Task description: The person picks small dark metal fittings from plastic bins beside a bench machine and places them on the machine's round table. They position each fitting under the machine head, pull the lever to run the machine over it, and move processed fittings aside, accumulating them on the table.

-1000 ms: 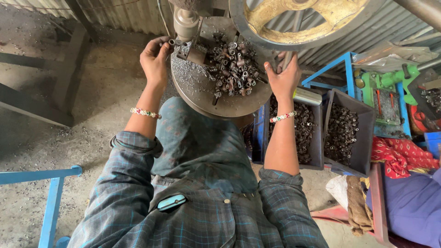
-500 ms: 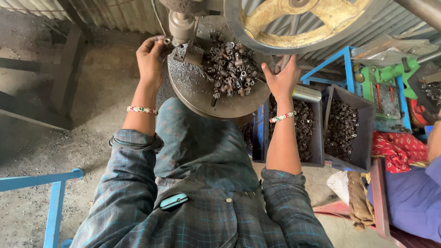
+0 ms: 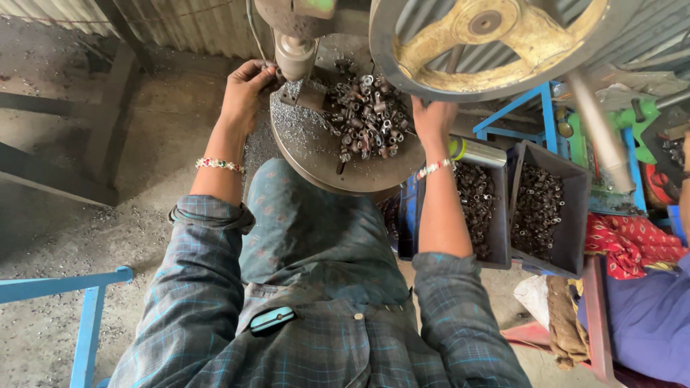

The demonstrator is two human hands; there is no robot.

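1. Steel dominates the head view: a round machine surface [image 3: 316, 154] sits just past the person's knee, carrying a heap of small metal parts [image 3: 366, 118] on its right half and fine shavings on its left.
2. Left hand [image 3: 246, 93] reaches to the surface's left edge, just beside the grey press spindle [image 3: 296, 54]; its fingers [image 3: 262, 72] are curled narrow around something small at the spindle's foot, too hidden to identify.
3. Right hand [image 3: 433, 118] rests at the surface's right rim, beside the heap; the large yellow-spoked wheel [image 3: 496, 39] hangs over it and hides the fingers, so I cannot tell how they stand.
4. Beaded bracelets ring both wrists.
5. Two dark bins [image 3: 546, 208] filled with similar parts stand right of the right forearm.
6. Red cloth [image 3: 632, 244] lies beyond the bins, near another person's blue sleeve [image 3: 650, 316].
7. Blue metal frame [image 3: 79, 309] stands at lower left on the concrete floor.
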